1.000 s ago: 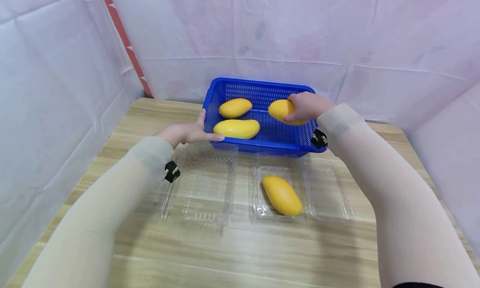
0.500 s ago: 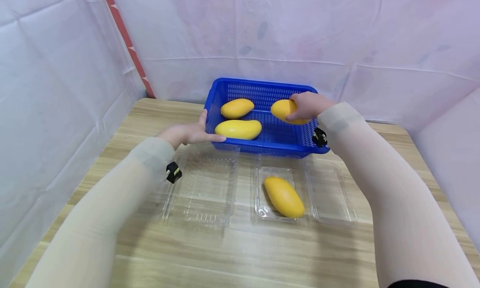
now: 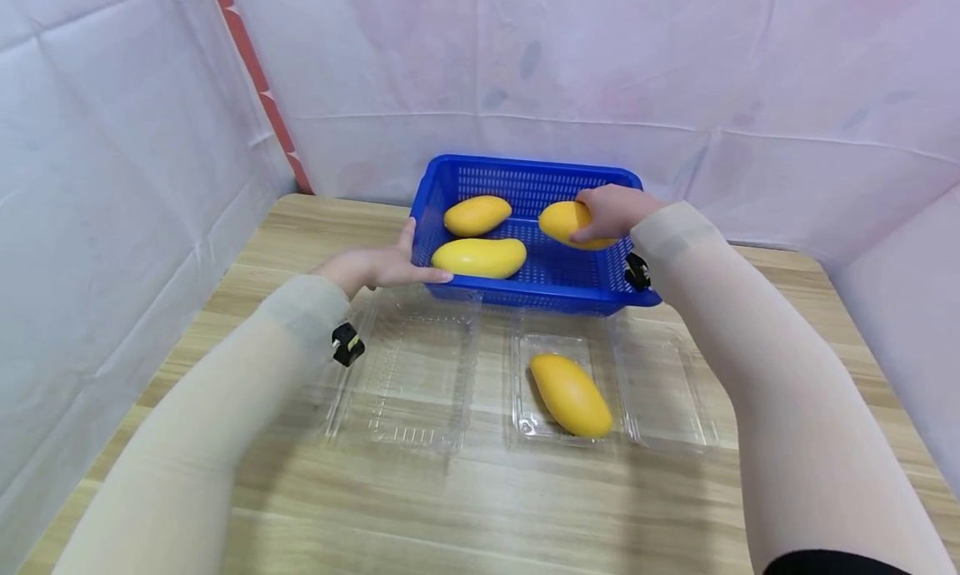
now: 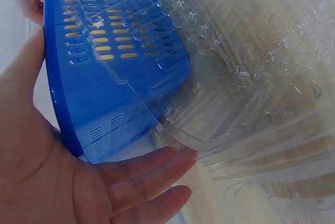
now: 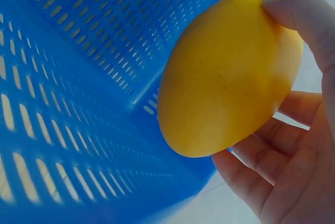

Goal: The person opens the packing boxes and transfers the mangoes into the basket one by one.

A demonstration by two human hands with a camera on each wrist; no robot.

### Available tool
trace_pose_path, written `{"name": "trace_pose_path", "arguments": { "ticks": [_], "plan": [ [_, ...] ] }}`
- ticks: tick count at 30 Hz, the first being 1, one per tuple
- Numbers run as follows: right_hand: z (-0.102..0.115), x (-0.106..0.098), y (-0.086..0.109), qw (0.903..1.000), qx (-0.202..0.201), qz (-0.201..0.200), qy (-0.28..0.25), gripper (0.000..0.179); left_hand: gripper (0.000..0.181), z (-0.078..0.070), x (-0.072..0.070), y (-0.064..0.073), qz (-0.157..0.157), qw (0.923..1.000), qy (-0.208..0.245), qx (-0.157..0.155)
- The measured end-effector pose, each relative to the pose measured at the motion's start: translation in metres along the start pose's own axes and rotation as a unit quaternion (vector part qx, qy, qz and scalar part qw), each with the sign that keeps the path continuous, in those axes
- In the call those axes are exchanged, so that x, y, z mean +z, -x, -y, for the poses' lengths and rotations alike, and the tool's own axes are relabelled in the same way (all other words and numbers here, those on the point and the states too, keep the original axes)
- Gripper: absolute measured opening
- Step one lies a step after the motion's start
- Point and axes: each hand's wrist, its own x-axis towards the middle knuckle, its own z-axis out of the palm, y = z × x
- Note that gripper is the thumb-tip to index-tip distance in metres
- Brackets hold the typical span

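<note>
My right hand [image 3: 617, 211] grips an orange-yellow mango [image 3: 562, 222] inside the right half of a blue plastic basket [image 3: 525, 290]. In the right wrist view, thumb and fingers span one side of this mango [image 5: 225, 77], beside the slotted basket wall [image 5: 68, 93]. My left hand [image 3: 378, 267] rests at the basket's front left corner, its fingers straight. Two more mangoes lie at the basket's left: an orange-yellow one [image 3: 477, 216] behind and a longer yellow one [image 3: 480, 258] in front.
In front of the basket, an open clear plastic box [image 3: 517, 408] holds one mango [image 3: 572, 395], its lid [image 3: 663, 392] folded out to the right. Left of it lies another clear open box [image 3: 423, 375]. White sheeting [image 3: 600, 75] encloses the wooden table [image 3: 525, 508].
The view shifts slightly. My right hand still grips the mango in the basket, almost unmoved, and my left hand stays at the basket's corner.
</note>
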Motion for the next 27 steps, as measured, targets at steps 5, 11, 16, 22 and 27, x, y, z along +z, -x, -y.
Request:
{"name": "trace_pose_path", "arguments": {
  "ticks": [5,11,16,22,27],
  "plan": [
    [0.002,0.000,-0.003,1.0000,-0.006,0.001,0.000,0.068,0.122,0.000,0.000,0.001,-0.002,1.0000,0.005,0.005],
    [0.004,0.000,-0.006,0.9999,-0.003,0.012,-0.004,0.069,0.122,0.000,0.001,0.003,-0.006,0.9999,0.005,0.008],
    [0.001,0.001,-0.010,0.9999,-0.006,0.013,0.006,0.071,0.124,-0.001,0.002,0.004,-0.015,0.9998,0.009,0.010],
    [0.000,0.001,-0.010,0.9999,-0.006,0.014,0.007,0.070,0.123,-0.003,0.002,0.006,-0.018,0.9997,0.010,0.010],
    [0.003,-0.002,-0.009,0.9998,-0.011,0.013,0.009,0.069,0.123,-0.004,0.001,0.007,-0.017,0.9998,0.010,0.009]
  ]
}}
